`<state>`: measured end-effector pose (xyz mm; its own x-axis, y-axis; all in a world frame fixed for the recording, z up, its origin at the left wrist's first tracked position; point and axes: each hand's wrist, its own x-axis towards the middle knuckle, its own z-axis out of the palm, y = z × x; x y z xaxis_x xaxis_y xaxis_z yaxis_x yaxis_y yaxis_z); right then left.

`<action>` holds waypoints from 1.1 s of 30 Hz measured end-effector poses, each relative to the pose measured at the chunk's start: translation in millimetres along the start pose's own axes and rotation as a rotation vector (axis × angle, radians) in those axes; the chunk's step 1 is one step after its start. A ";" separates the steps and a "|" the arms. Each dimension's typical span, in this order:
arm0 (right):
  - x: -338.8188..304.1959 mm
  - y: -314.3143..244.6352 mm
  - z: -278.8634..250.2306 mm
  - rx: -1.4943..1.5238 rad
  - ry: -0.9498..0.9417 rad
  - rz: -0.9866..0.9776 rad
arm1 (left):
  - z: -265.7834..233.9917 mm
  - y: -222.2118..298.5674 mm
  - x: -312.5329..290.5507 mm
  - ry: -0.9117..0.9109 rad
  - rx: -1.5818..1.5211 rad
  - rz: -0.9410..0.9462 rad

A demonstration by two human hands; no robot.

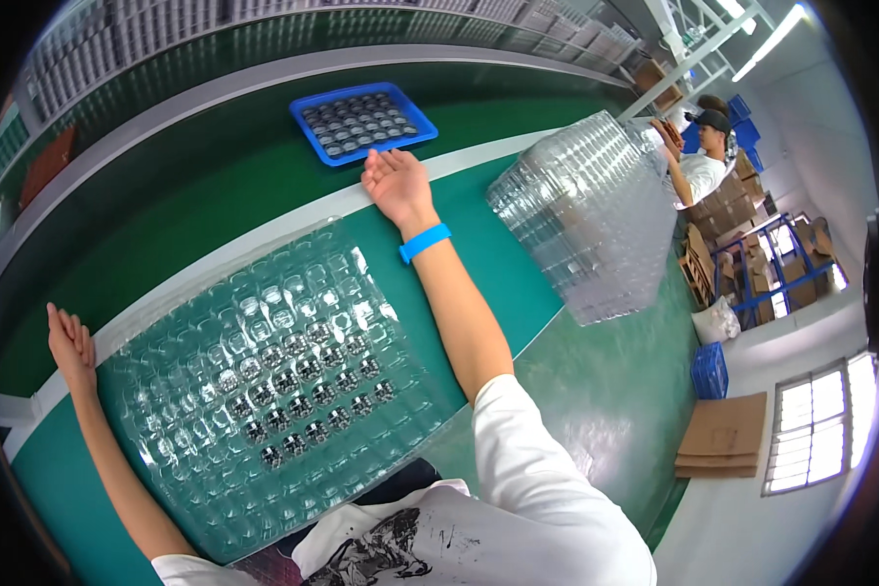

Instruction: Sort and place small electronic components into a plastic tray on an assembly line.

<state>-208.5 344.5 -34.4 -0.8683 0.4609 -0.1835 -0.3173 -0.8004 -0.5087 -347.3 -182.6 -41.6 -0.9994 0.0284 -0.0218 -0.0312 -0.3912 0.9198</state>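
A clear plastic blister tray [190, 459] with rows of round pockets lies on the green table before me. Several small dark, shiny round parts [310, 369] sit in its middle and near-right pockets; many other pockets hold none. My left hand [71, 347] is by the tray's far left corner, over the pale table rail, fingers loosely bent and holding nothing I can see. Beyond the tray, my right hand [397, 186] is turned palm up with fingers apart, nothing in it. Just past its fingertips stands a blue tray [426, 128] with rows of round dark, glassy parts.
On the right of the table [479, 264] rises a tall stack of clear blister trays [596, 215]. A green conveyor belt [195, 146] runs along the far side. Another person [698, 176] works behind the stack. Flat cardboard [721, 435] leans by the window.
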 end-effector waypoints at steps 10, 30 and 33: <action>-0.5 1.0 0.2 0.013 -0.022 0.036 | -3.8 -1.8 4.4 0.028 0.036 0.013; 38.4 -6.5 31.7 -0.432 0.189 -0.018 | 17.0 8.7 -9.4 0.033 0.004 -0.052; 46.3 -7.5 26.7 -0.408 0.187 -0.066 | 24.6 11.1 -11.5 -0.025 -0.003 -0.027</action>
<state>-256.6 361.6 -16.6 -0.7556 0.5971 -0.2692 -0.1612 -0.5678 -0.8072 -335.7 -164.7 -21.6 -0.9974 0.0620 -0.0364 -0.0579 -0.3926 0.9179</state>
